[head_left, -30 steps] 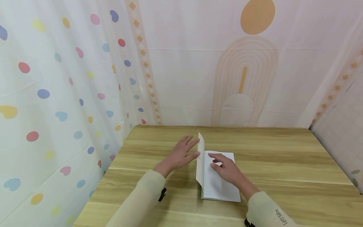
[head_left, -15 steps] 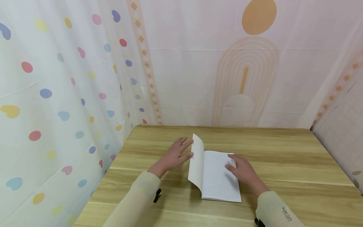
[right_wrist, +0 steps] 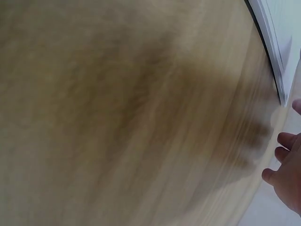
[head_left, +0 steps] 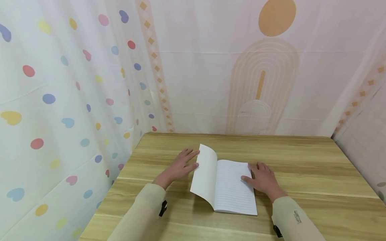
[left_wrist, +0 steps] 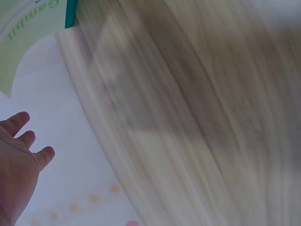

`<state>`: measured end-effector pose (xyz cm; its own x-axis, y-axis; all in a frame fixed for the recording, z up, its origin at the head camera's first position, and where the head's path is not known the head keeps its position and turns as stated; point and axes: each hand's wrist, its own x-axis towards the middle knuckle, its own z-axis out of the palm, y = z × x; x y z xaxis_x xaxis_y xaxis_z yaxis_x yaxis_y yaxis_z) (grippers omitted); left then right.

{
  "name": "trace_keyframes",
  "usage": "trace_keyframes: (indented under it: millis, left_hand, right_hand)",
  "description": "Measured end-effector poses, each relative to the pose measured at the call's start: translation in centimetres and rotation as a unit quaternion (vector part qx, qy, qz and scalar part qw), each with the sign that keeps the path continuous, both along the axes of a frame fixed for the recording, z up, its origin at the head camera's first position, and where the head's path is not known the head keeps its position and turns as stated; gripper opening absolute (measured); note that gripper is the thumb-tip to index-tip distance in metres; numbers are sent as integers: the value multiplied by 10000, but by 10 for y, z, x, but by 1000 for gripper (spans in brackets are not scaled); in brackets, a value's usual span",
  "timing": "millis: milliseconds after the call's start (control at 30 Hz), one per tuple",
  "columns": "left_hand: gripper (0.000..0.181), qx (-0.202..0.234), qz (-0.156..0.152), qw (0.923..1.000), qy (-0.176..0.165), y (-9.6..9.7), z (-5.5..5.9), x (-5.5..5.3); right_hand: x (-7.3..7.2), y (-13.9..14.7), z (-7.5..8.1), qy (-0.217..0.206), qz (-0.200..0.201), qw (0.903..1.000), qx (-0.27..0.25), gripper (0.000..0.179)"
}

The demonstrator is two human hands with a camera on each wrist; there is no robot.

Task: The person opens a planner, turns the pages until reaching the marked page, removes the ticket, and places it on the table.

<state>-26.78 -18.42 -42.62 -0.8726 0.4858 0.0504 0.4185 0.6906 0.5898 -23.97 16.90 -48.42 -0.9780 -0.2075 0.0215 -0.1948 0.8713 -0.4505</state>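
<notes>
A lined notebook (head_left: 233, 187) lies on the wooden table, its front cover (head_left: 206, 175) raised and leaning left, plain white inside. In the left wrist view the cover's outer side (left_wrist: 33, 33) is light green with printed lettering. My left hand (head_left: 179, 167) touches the cover's left edge with spread, extended fingers. At the notebook's upper right edge, my right hand (head_left: 263, 179) has its thumb over the ruled page and its other fingers by the edge. Its loosely bent fingers (right_wrist: 287, 140) also show in the right wrist view, beside the notebook's corner.
The wood-grain table (head_left: 316, 177) extends on both sides of the notebook. A white curtain (head_left: 193, 83) with a printed arch hangs behind it, and a dotted curtain (head_left: 60, 134) hangs along the left.
The cover has swung from nearly upright toward the left, with my left hand moving left along with it. My right hand has moved from over the page to the notebook's right edge.
</notes>
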Motion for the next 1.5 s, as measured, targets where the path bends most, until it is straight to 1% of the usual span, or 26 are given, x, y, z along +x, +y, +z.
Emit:
trace_keyframes:
  millis: [100, 233, 300, 467, 633, 733, 933, 1100, 1267, 1500]
  left_hand:
    - [61, -38, 47, 10000, -77, -6, -4, -1]
    - [62, -154, 103, 9998, -121, -13, -11, -1]
    - [64, -200, 137, 9995, -177, -17, -16, -1]
    - [67, -322, 197, 9987, -355, -22, -29, -1]
    - [67, -377, 255, 9977, -494, -27, -40, 2]
    - [66, -486, 252, 9976, -423, -29, -45, 4]
    - [65, -925, 258, 9949, -295, -32, -56, 4]
    - [62, -1127, 340, 9926, -307, -31, -61, 5]
    - [63, -1329, 303, 9904, -231, -30, -66, 6]
    - [63, -1358, 288, 9899, -271, -29, -67, 6]
  right_hand:
    - [-2, -2, 0, -23, 63, 9999, 80, 78]
    - [-4, -3, -2, -119, 162, 9990, 394, 79]
    - [-5, -1, -2, -190, 169, 9986, 468, 79]
    - [-3, 7, -1, -358, 54, 9988, 316, 83]
    - [-2, 13, 1, -522, -29, 9985, 165, 88]
    - [-1, 14, 2, -512, -32, 9986, 162, 88]
    - [-2, 13, 0, -434, 17, 9986, 303, 84]
    - [-2, 12, 1, -279, 110, 9981, 546, 80]
    - [-1, 12, 0, -185, 171, 9975, 661, 79]
    - [0, 13, -4, -174, 202, 9966, 779, 76]
